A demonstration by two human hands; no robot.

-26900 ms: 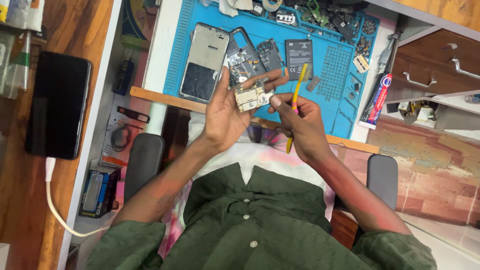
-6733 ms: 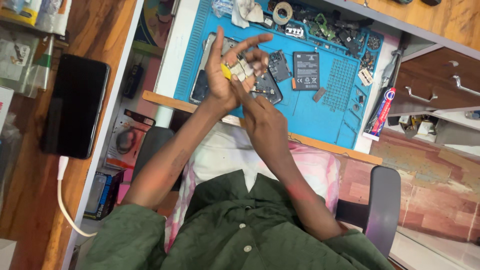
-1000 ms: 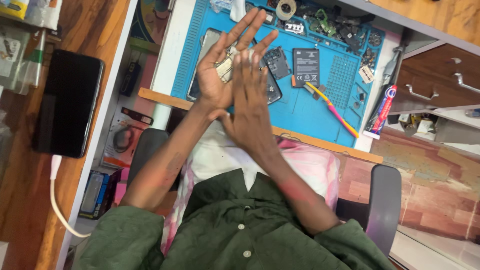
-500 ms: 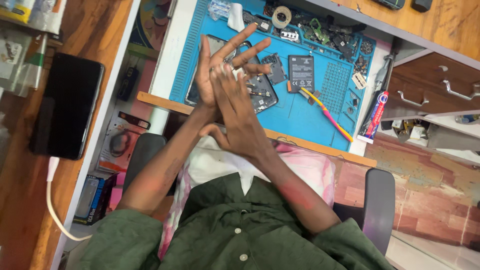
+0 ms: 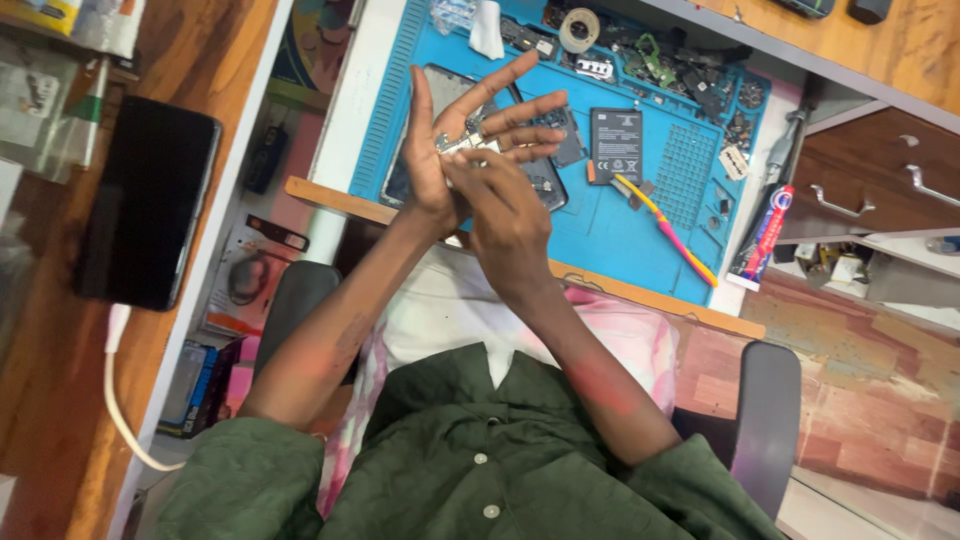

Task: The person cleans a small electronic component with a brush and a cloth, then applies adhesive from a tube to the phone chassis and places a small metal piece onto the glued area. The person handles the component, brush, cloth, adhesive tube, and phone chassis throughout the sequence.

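Note:
My left hand is raised palm-up over the blue work mat, fingers spread. A small silvery circuit part lies across the base of its fingers. My right hand sits just below it, fingers curled, with its fingertips pinching that part. Beneath both hands lies an opened phone body, partly hidden. A black battery rests on the mat to the right. A yellow and pink pry tool lies slanted below the battery.
Small parts, screws and a tape roll crowd the mat's far edge. A black phone with a white cable lies on the wooden surface at left. Wooden drawers and a striped tube stand at right.
My right hand lay flat against the left palm; it has slid down and curled, its fingertips now on the small part. The left hand stays spread.

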